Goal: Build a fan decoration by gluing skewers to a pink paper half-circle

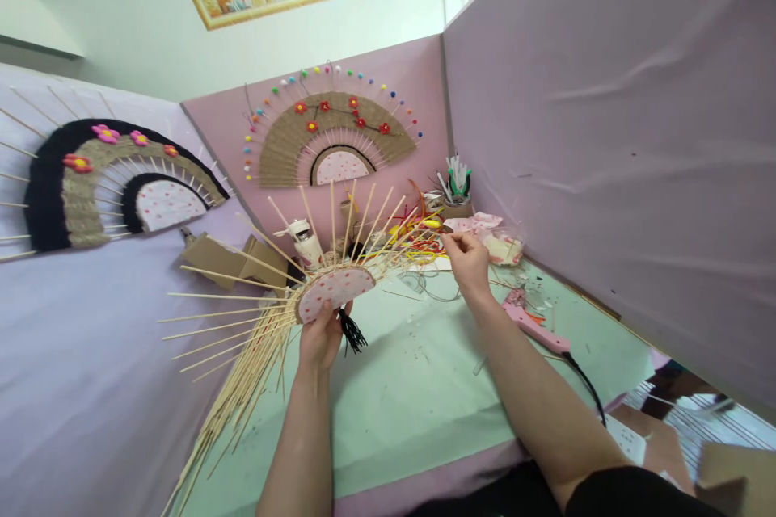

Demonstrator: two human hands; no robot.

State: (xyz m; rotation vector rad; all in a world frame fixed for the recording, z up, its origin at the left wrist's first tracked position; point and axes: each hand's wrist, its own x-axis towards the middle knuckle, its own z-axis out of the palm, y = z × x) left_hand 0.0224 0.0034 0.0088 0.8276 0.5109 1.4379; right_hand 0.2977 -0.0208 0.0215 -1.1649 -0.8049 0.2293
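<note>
In the head view my left hand (320, 339) grips the lower edge of a half-round fan base (337, 292) covered in white cloth with red dots. Thin wooden sticks (224, 315) spread out from its curved rim like rays. A black tassel (352, 333) hangs below the base, beside my fingers. My right hand (468, 260) is raised to the right of the fan, near the outer ends of the right-hand sticks, with thumb and fingers pinched together. Whatever lies in that pinch is too small to make out.
A pink glue gun (537, 327) lies on the green tabletop (418, 388) at right. Loose sticks (242, 388) lie at left, with a cardboard box (212, 258) behind. Coloured cords (412, 236), a white bottle (305, 242) and a tool pot (457, 206) stand at the back. Finished fans (339, 129) hang on partitions.
</note>
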